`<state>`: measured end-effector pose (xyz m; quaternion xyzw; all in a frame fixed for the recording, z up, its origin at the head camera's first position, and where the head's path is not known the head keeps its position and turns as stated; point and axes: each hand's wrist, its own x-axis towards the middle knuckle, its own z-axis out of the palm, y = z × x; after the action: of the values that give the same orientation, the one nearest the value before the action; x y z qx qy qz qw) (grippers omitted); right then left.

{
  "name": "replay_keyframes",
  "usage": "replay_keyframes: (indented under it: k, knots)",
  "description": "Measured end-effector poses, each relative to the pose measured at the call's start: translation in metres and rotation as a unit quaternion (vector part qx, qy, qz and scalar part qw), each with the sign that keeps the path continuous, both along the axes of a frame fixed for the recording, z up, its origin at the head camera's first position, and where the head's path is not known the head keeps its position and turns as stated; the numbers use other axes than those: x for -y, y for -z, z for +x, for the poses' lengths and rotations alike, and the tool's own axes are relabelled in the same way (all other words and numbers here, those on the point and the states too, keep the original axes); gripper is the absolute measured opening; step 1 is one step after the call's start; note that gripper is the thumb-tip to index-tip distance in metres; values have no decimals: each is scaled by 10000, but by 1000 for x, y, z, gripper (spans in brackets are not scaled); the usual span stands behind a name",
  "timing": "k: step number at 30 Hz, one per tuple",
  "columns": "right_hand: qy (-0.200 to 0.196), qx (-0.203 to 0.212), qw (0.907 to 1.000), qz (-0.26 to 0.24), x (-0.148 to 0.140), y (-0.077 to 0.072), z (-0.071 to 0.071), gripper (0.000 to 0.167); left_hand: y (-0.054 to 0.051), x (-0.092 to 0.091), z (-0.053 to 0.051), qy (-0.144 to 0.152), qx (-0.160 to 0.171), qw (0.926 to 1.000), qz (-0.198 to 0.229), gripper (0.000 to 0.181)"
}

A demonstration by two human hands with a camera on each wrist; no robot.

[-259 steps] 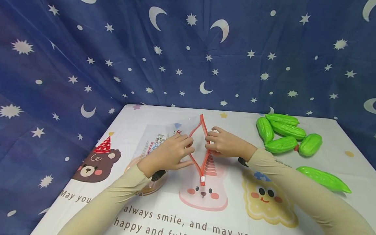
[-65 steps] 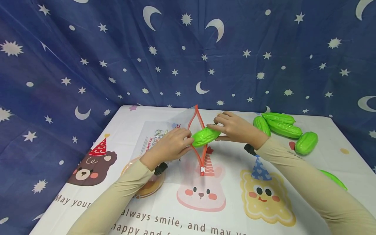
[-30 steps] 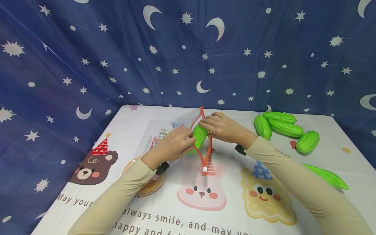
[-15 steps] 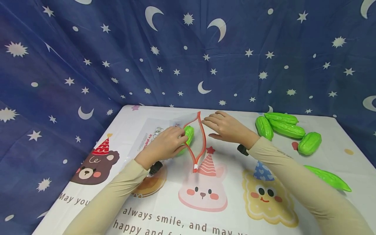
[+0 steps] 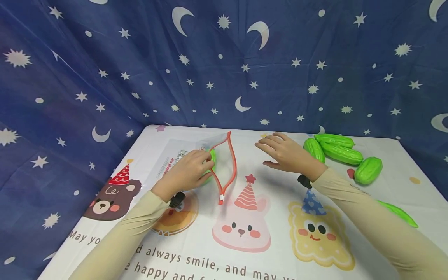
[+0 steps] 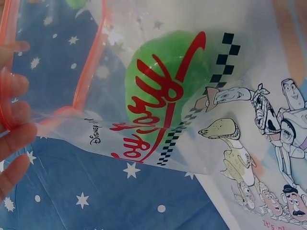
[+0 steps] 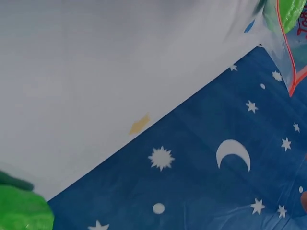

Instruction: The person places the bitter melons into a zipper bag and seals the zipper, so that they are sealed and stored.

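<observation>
Your left hand [image 5: 187, 169], left of centre in the head view, pinches the left side of the red zip edge of a clear, printed plastic bag [image 5: 234, 161]; that grip probably holds the mouth apart, facing your right side. Your right hand [image 5: 285, 153], right of centre, holds nothing: its fingers are loosely extended, away from the bag. Seen through the plastic in the left wrist view's upper middle, a bright-green, ridged, gourd-like piece [image 6: 168, 52] lies inside the bag. The white zip slider [image 5: 222, 197] sits at the bag's lower end, presumably so the edges can part. Farther out, four similar green gourds [image 5: 341, 153] cluster at upper right of the head view, likely placed for your right hand's reach.

In the head view your left hand covers much of the bagged piece, and how your left thumb bears on the edge is hard to make out. A further green gourd [image 5: 400, 213] shows only in part beyond your beige right sleeve [image 5: 371, 221]. The right wrist view leaves your right hand nearly all out of frame.
</observation>
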<state>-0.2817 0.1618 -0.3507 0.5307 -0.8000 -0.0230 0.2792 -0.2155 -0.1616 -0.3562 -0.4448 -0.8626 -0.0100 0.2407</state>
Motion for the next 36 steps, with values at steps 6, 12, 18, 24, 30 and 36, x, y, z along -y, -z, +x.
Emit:
replay_keyframes:
  k: [6, 12, 18, 24, 30, 36]
  knots:
    - [13, -25, 9998, -172, -17, -5, 4, 65, 2, 2, 1, -108, 35, 9999, -51, 14]
    - [212, -96, 9996, -181, -37, -13, 10, 68, 2, 0, 1, -68, -83, 9999, 16, 14]
    - [306, -187, 9990, -270, -59, -17, 11, 54, 3, -1, 1, -74, -55, 10000, 6, 13]
    - [404, -201, 9981, -417, -78, -19, 14, 70, 4, -3, 1, -41, -27, 10000, -44, 12]
    - [504, -99, 9977, -445, -96, -19, 20, 70, 5, -4, 0, -15, -86, 9999, -54, 12]
    - [630, -6, 9974, -341, -113, -14, 24, 74, 6, -5, 1, -48, -51, 9999, -77, 14]
